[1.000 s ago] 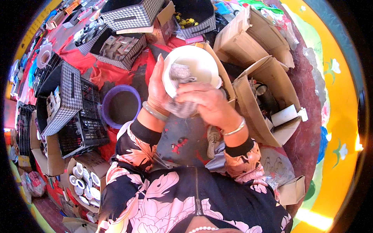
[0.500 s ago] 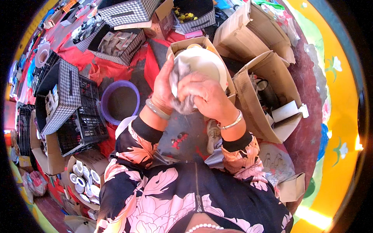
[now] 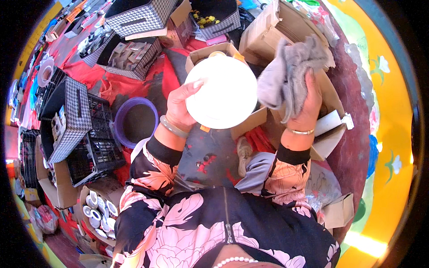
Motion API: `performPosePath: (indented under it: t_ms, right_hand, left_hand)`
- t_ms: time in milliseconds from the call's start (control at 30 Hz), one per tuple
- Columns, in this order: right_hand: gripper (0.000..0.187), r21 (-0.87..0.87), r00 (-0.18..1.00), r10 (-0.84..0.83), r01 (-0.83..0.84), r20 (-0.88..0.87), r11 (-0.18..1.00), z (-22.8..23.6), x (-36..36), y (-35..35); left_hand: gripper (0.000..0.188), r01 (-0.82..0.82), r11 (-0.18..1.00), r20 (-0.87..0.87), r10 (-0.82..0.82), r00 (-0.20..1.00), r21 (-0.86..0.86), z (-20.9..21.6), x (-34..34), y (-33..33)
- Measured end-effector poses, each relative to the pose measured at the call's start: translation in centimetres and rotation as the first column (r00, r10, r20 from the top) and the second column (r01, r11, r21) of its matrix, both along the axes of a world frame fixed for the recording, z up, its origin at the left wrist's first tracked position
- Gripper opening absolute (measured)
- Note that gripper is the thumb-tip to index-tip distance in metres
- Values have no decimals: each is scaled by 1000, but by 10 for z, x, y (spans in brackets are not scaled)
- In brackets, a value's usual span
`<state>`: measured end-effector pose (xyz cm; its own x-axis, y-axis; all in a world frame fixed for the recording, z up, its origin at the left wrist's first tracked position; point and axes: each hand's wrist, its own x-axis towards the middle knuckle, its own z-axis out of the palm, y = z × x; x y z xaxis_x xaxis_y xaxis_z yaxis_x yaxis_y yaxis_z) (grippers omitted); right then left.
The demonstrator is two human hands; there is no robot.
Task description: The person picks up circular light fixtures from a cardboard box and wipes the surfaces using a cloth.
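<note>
The dish (image 3: 221, 96), round and white, lies up in the left hand (image 3: 179, 107), between 2 and 3 o'clock from it; the thumb is pressed over the dish's edge, and the fingers are hidden behind, so the hand is closed on it by this left edge only. The cloth (image 3: 292, 67), grey and crumpled, is gripped in the right hand (image 3: 310, 100), at 11 o'clock from this hand, with its folds hanging over the fingers. The two hands are well apart. The dish's right edge comes just beside the cloth, but I cannot tell if they touch. At 12 o'clock from the dish, a small carton (image 3: 193, 59) shows behind its upper edge. The big carton (image 3: 259, 40) stands at 11 o'clock from the right hand. Below the dish, towards 6 o'clock, there is open room between the forearms, where the grey floor (image 3: 196, 147) shows with red scraps; a shoe (image 3: 244, 156) borders it at 5 o'clock. The tub (image 3: 119, 129), purple and round, stands between 8 and 9 o'clock from the left hand.
</note>
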<state>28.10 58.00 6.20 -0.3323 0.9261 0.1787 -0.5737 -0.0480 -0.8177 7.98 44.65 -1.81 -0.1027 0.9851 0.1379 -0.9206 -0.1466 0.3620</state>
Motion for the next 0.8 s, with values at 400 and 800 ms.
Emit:
performPosePath:
  t_ms: [400, 800]
  right_hand:
    - [24, 473, 843, 1, -302, 538, 828, -35, -31, -8]
    - [24, -120, 967, 151, -128, 206, 984, -52, -37, 7]
  left_hand:
    - [54, 122, 984, -28, -127, 992, -133, -1, 12, -2]
    - [54, 52, 976, -96, -73, 993, -211, 5, 10, -3]
